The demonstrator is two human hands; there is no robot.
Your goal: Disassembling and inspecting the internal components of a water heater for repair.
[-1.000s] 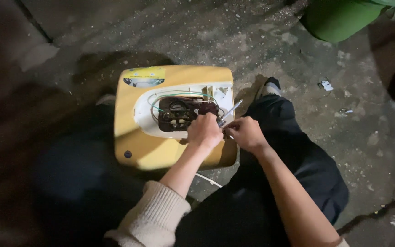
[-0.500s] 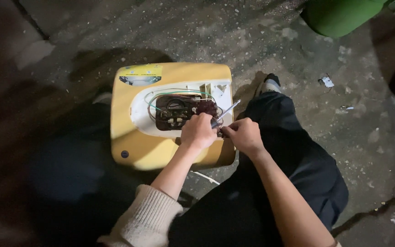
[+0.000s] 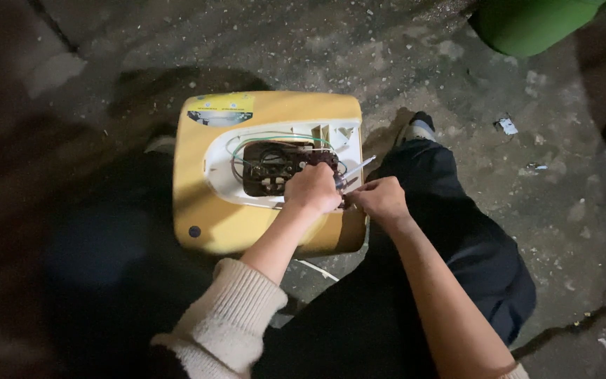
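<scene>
1. Closed around a slim metal tool (image 3: 351, 173), the grip of the left hand (image 3: 311, 188) is a loose fist at the edge of the opened casing; the tool's pale shaft angles up and to the right past the knuckles (whether it is a screwdriver or tweezers cannot be told).
2. Right hand (image 3: 381, 199) sits just beside the left, fingers pinched together near the tool's lower end; what, if anything, they pinch is too small to make out.
3. Compared with half a second ago, both hands stay in nearly the same spot over the appliance, and the tool shaft keeps its tilt — a sign, at a guess, of fine work held steady rather than a change of step.
4. Directly under the grip lies the dark brown circuit block (image 3: 275, 168), ringed by green and white wires (image 3: 268, 137), set in a white recess.
5. Yellow appliance housing (image 3: 205, 203) rests flat on the gritty concrete floor (image 3: 401, 63), touching the person's dark trouser leg (image 3: 457, 231); a green bin (image 3: 527, 24) stands well apart at top right.
</scene>
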